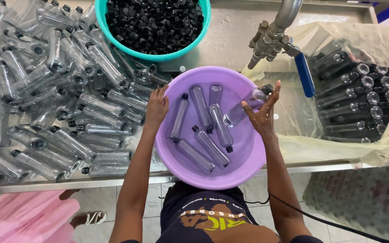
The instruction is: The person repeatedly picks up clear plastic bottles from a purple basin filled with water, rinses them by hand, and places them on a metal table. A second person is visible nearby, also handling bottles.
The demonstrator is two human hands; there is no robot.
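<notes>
Over the purple basin (176, 166) at the bench's near edge, our right hand (263, 114) pinches a light, wet, slippery clear bottle (244, 108) mid-body, best gripped there; left hand (156, 108) rests curled on the rim.

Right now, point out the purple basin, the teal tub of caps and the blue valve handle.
purple basin (248, 168), head view, bare inner wall.
teal tub (147, 56), head view, front rim.
blue valve handle (304, 74), head view, middle of the lever.

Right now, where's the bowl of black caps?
In the head view, the teal bowl of black caps sits at top centre on the metal table, just beyond the purple basin, right of the piled capped bottles.
</notes>
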